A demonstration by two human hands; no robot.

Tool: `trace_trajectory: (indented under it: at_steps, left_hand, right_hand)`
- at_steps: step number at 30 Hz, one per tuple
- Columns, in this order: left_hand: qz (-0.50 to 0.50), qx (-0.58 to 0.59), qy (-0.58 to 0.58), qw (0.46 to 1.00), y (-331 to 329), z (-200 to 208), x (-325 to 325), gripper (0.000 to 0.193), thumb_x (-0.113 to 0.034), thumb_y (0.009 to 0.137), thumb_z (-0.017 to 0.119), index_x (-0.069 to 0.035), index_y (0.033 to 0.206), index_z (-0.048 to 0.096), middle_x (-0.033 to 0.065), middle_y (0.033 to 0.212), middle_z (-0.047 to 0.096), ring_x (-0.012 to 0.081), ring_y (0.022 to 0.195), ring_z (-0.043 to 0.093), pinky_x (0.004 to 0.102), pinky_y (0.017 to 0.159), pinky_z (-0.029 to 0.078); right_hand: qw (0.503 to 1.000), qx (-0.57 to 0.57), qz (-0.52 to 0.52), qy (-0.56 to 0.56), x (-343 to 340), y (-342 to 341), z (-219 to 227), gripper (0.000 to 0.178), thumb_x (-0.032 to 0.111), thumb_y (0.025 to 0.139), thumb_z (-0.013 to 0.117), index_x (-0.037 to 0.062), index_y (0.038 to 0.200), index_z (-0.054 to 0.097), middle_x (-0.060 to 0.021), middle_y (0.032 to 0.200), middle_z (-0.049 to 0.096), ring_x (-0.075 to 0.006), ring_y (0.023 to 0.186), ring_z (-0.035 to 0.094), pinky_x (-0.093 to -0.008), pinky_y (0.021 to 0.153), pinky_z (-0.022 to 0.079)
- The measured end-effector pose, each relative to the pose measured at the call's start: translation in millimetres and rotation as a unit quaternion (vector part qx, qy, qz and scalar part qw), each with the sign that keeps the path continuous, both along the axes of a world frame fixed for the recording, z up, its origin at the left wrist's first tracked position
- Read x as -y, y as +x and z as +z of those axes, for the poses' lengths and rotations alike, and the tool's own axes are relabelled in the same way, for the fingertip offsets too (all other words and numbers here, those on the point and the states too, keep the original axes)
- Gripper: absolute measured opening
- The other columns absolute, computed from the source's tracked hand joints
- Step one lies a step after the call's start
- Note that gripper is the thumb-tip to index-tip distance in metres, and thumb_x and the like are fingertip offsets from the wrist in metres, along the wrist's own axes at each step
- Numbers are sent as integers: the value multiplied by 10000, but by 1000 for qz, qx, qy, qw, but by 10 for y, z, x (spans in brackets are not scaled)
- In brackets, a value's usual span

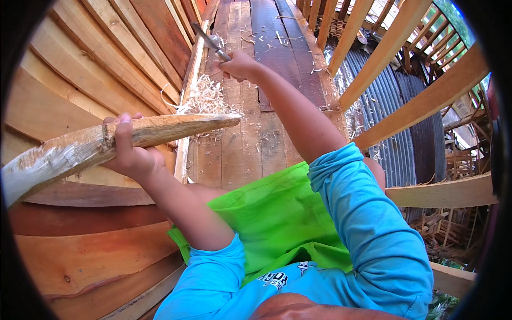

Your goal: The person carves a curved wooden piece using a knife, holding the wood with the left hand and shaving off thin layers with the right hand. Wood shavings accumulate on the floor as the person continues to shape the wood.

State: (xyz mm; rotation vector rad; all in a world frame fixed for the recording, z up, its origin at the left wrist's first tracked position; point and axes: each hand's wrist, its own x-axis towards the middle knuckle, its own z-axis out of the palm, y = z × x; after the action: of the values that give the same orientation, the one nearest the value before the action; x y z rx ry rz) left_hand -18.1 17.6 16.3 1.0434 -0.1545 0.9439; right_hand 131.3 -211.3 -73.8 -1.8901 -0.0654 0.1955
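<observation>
My left hand (133,152) is wrapped round a thick wooden pole (69,152), which reaches in from the left edge. Its far end tapers to a pale, carved point; the rest looks whitish and rough. Further forward, my right hand (240,66) grips the handle of a knife (207,40), held up and apart from the pole. The blade tilts away to the upper left. Curled wood shavings (205,98) lie heaped beyond the pole's pointed end. Bright green cloth (282,208) covers my lap.
A wall of overlapping boards (90,69) rises close on the left. On the right stands a slatted wooden railing (386,50), with a corrugated metal roof (376,96) below it. Loose shavings dot the plank floor (232,152).
</observation>
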Motion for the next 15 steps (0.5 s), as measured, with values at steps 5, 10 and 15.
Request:
trace_trajectory:
  at_steps: [5,10,15]
  left_hand:
    - [32,12,13,999,-7,19,-23,387,-17,684,660,-17,1006,444,102,859,490,215,734,546,369,636,520]
    - [2,6,3,1000,-21,39,45,437,17,681,658,-29,1046,423,86,862,493,197,742,533,367,636,524]
    - [-6,-9,5,1000,4,-2,26,478,31,681,654,-52,1079,404,72,868,498,193,734,528,366,624,524]
  right_hand:
    - [995,2,-31,-99,196,-89,-201,294,375,916,608,85,925,656,3,560,542,-60,414,389,-247,393,296]
    - [983,-44,-159,-84,551,-59,-679,262,294,868,673,33,848,691,-35,644,584,-102,471,486,-304,458,397]
    - [983,-52,-155,79,229,13,-581,239,274,898,633,45,865,695,-47,668,619,-90,451,454,-288,425,366]
